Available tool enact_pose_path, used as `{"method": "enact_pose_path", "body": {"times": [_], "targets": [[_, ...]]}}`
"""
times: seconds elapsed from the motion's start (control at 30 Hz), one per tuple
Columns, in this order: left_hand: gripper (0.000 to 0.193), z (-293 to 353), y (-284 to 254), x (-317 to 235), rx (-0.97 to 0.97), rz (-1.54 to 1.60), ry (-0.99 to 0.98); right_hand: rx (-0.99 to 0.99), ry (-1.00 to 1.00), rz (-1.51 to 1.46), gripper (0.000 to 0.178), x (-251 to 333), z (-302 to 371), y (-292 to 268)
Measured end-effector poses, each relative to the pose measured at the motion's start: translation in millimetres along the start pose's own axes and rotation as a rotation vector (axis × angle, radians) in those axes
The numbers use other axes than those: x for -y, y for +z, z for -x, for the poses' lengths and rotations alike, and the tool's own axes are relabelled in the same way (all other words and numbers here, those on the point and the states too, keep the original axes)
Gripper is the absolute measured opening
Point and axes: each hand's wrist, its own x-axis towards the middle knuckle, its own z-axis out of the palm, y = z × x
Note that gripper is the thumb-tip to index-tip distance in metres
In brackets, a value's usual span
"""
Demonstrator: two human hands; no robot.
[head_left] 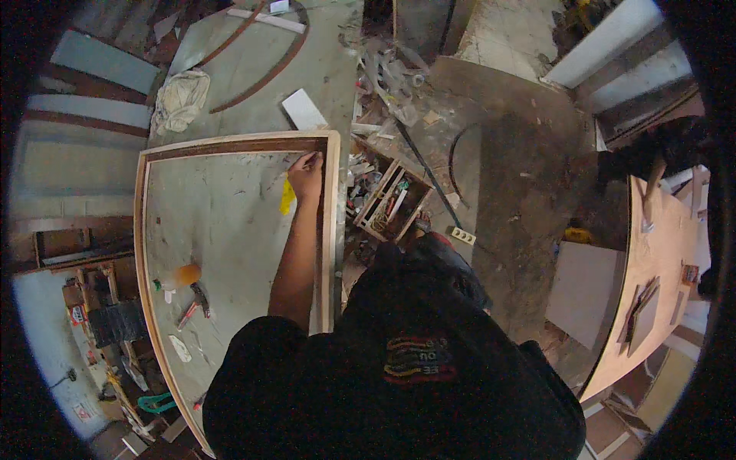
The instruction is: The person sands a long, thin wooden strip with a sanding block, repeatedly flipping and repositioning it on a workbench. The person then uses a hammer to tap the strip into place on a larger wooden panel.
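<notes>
My left hand (307, 180) reaches into the far right corner of a large rectangular wooden frame (332, 230). Its fingers are bent and pressed together against the inner edge; what they hold, if anything, is too small to make out. Close beside the wrist, on the pale tabletop (230, 230), lies a flat yellow piece (288, 197). A hammer (194, 304) rests inside the frame toward the left, with a blurred orange-brown object (188, 274) just beyond it. My right hand does not show.
A white block (304, 110) lies beyond the frame's corner, and a crumpled cloth (182, 100) sits farther left by curved brown strips (268, 77). Right of the table, a wooden toolbox (393, 199) stands among scraps, near a power strip (462, 235). A plywood-topped table (652, 253) is at far right.
</notes>
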Motion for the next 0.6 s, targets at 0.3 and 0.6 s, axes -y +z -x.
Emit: {"method": "enact_pose_path", "body": {"times": [0.3,0.6], "targets": [[0.022,-14.1,13.8,-4.2,-0.055,0.403,-0.430,0.053,-0.054,-0.194,0.066,5.2,-27.3,13.5],[0.015,-15.5,16.3,12.9,-0.073,0.262,-0.368,0.130,-0.157,-0.368,0.066,19.8,-63.3,-9.8]]}}
